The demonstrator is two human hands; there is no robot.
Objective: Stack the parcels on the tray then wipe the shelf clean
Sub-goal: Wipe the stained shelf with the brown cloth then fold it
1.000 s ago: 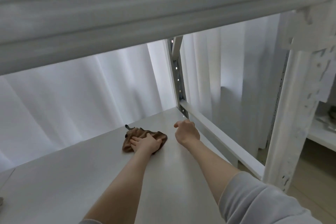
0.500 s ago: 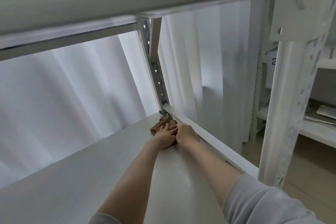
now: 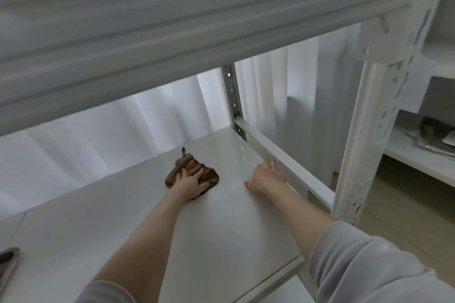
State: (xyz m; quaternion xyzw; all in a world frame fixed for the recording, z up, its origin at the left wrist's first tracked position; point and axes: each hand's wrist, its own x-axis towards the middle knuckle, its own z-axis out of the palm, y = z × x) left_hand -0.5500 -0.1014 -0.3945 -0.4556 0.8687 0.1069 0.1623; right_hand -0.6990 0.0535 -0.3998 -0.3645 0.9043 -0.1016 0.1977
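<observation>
Nearest, a grey sleeve, and both bare forearms stretch out over the white shelf. The left hand lies flat on the brown cloth, its fingers straight and spread, pressing down rather than clenching. Crumpled cloth pokes out ahead of the fingertips and to either side. The right hand rests palm down on bare shelf, released and holding nothing, fingertips at the foot of the side rail. Beyond stands the rear post. The upper shelf beam hangs low overhead, with white curtain behind.
</observation>
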